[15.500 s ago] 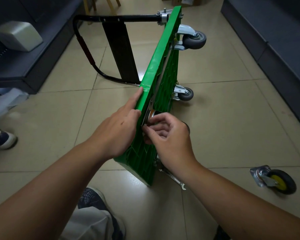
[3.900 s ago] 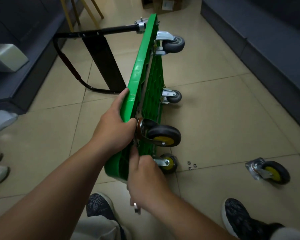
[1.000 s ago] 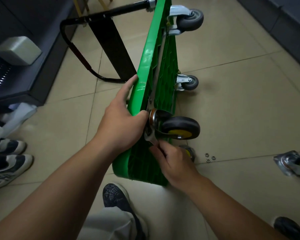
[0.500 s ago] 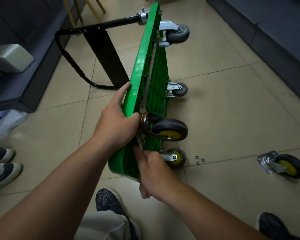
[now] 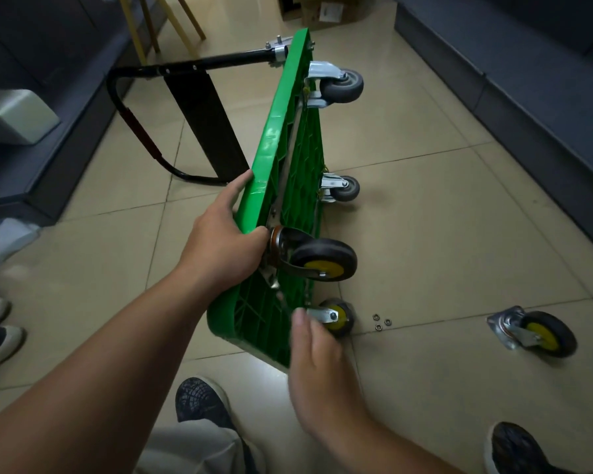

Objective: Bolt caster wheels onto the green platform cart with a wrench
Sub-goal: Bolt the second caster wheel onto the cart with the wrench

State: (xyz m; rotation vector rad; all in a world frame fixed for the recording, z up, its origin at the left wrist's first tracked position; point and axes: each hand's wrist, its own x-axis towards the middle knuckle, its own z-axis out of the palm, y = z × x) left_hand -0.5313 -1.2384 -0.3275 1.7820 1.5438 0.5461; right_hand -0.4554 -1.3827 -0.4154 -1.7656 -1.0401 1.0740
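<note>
"On the tiled floor [image 5: 425,234], item one?" asks the clerk.

"One green platform cart [image 5: 281,172], stood on its long edge, ribbed underside facing right, black handle [image 5: 192,65] folded out to the left. Two grey casters [image 5: 343,85] at the far end. Two yellow-hubbed ones at the near end: upper caster [image 5: 324,261], lower caster [image 5: 336,318]."

"Hands?"

"The left hand [image 5: 220,244] is clamped over the cart's top edge, fingers on the deck side, thumb curled round to the underside and touching the upper caster's plate. The right hand [image 5: 319,364] is blurred, just beside the cart's near corner and the lower caster, thumb up. Whether it holds anything cannot be told."

"Tool?"

"The wrench [image 5: 274,281] shows a bright end just under the upper caster's plate, below the left thumb. The rest blurs toward the right hand."

"Loose stock?"

"One spare caster [image 5: 541,333], lying well to the right. Three small rings [image 5: 381,321] between it and the cart."
</note>
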